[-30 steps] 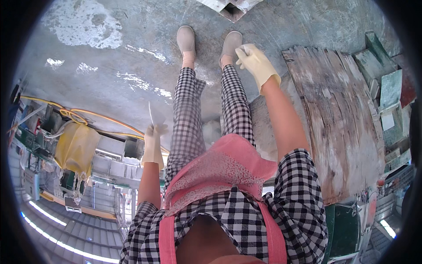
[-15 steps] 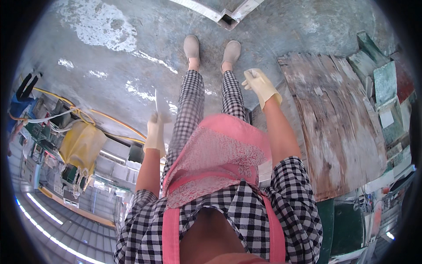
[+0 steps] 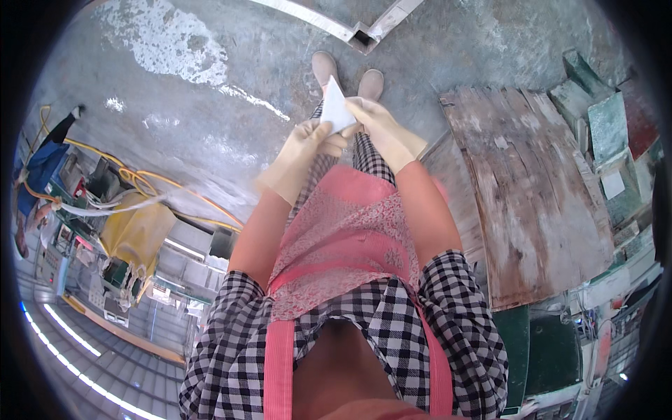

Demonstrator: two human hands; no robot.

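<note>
A small white triangular piece [image 3: 337, 110], flat and thin-looking, is held in front of me above my shoes, its point directed away from me. My left hand [image 3: 301, 154], in a pale cream rubber glove, pinches its lower left part with the thumb on top. On the other side, my right hand [image 3: 381, 131] in a matching glove has its fingers closed at the right edge. What the piece is made of I cannot tell. Below the hands hangs my pink apron [image 3: 343, 217].
Worn wooden boards [image 3: 532, 196] lie at the right, with greenish panels [image 3: 607, 129] beyond them. A metal frame corner [image 3: 362, 38] rests on the wet concrete floor ahead. At the left are a yellow hose [image 3: 171, 183], a yellow cover [image 3: 136, 227] and a person in blue [image 3: 45, 168].
My hands, apart before, have come together in the middle. The white piece went right with my left hand, and my right hand moved left and closed on it.
</note>
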